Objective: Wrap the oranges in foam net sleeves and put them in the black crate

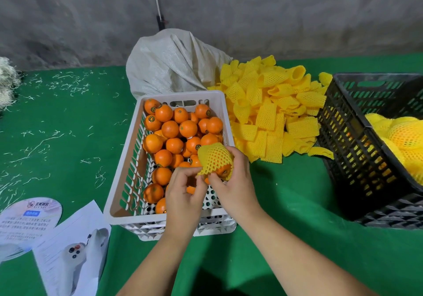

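Over the near right corner of a white crate (128,165), both my hands hold one orange (223,170) half covered by a yellow foam net sleeve (214,158). My right hand (235,181) grips the orange and sleeve from the right. My left hand (185,192) pinches the sleeve's lower edge. Loose oranges (170,128) fill the white crate. A pile of yellow sleeves (270,110) lies to its right. The black crate (357,144) at the far right holds several wrapped oranges (405,135).
Everything sits on a green cloth (64,140) strewn with pale shavings. A white woven sack (169,64) stands behind the white crate against a grey wall. Printed leaflets (68,245) lie at the near left. A pale fibrous bundle (6,80) is at the far left edge.
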`<state>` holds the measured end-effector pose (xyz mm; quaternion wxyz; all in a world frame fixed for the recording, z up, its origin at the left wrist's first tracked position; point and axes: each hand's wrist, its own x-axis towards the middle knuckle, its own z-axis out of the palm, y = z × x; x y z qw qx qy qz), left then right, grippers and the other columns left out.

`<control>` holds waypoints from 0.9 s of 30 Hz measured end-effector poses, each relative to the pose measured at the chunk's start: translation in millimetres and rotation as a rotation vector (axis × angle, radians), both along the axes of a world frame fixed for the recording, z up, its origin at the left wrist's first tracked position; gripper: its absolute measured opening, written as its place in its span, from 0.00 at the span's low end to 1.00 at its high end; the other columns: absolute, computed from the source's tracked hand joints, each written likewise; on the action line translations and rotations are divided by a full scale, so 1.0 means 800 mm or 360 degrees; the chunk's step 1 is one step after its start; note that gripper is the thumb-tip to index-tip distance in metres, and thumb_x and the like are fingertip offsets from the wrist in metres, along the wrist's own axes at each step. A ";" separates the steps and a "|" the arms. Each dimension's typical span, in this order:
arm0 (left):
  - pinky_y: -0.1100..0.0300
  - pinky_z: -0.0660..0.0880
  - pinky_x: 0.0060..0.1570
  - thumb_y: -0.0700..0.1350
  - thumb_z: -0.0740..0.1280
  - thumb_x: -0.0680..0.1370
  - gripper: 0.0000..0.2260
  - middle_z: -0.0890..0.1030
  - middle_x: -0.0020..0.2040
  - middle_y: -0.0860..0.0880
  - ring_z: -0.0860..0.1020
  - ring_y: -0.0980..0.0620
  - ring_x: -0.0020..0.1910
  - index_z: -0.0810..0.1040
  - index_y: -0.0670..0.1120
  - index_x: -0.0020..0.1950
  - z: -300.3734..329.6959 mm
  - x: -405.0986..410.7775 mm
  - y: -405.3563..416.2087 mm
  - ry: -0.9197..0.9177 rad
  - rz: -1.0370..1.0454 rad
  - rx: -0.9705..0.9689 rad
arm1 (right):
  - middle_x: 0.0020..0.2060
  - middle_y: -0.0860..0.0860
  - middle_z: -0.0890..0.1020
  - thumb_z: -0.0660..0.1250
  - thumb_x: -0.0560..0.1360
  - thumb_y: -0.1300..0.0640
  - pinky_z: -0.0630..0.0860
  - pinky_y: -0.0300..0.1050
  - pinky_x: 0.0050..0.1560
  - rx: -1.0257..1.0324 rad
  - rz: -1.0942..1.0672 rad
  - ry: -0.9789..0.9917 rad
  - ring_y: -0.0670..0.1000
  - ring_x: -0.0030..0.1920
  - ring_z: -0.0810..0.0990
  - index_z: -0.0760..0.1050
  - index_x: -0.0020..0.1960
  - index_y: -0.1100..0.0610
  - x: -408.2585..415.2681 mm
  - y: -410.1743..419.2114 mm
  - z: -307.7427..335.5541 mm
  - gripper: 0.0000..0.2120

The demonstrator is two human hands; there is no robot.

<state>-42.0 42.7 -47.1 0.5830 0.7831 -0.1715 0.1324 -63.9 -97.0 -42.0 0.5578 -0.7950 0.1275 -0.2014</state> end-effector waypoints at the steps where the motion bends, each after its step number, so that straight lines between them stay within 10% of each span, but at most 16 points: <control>1: 0.71 0.72 0.48 0.48 0.67 0.82 0.05 0.78 0.52 0.60 0.79 0.55 0.53 0.80 0.55 0.57 -0.002 -0.002 0.000 -0.0087 -0.0032 0.0062 | 0.65 0.44 0.67 0.73 0.71 0.49 0.79 0.48 0.61 0.0004 -0.0038 0.0019 0.46 0.65 0.72 0.62 0.73 0.41 0.001 0.000 0.000 0.34; 6: 0.67 0.74 0.47 0.55 0.64 0.84 0.06 0.76 0.55 0.59 0.78 0.53 0.54 0.75 0.58 0.60 -0.003 -0.003 -0.003 -0.0032 -0.0171 0.0148 | 0.64 0.42 0.65 0.76 0.70 0.56 0.79 0.48 0.59 -0.0031 -0.0101 0.0020 0.47 0.66 0.71 0.63 0.74 0.42 0.004 -0.004 -0.003 0.37; 10: 0.57 0.79 0.60 0.76 0.59 0.77 0.34 0.77 0.66 0.62 0.79 0.58 0.64 0.65 0.58 0.76 0.017 0.013 -0.002 0.0727 -0.0515 -0.0253 | 0.64 0.41 0.61 0.71 0.71 0.54 0.82 0.47 0.56 -0.0121 0.0015 0.0032 0.46 0.64 0.72 0.60 0.76 0.39 0.002 0.002 -0.004 0.37; 18: 0.60 0.82 0.55 0.58 0.78 0.76 0.28 0.82 0.63 0.57 0.83 0.55 0.61 0.72 0.57 0.73 0.020 0.032 -0.006 0.0887 -0.0413 -0.0298 | 0.68 0.38 0.63 0.63 0.74 0.28 0.77 0.44 0.62 0.0048 0.0221 0.0050 0.38 0.68 0.70 0.57 0.77 0.35 -0.002 -0.001 0.001 0.35; 27: 0.56 0.82 0.57 0.57 0.74 0.79 0.26 0.84 0.64 0.46 0.84 0.45 0.63 0.75 0.52 0.75 0.007 0.040 0.009 0.0845 -0.0546 -0.0514 | 0.59 0.39 0.81 0.58 0.69 0.18 0.82 0.56 0.58 0.0070 0.0470 0.0372 0.43 0.56 0.82 0.66 0.70 0.34 0.007 0.008 0.012 0.35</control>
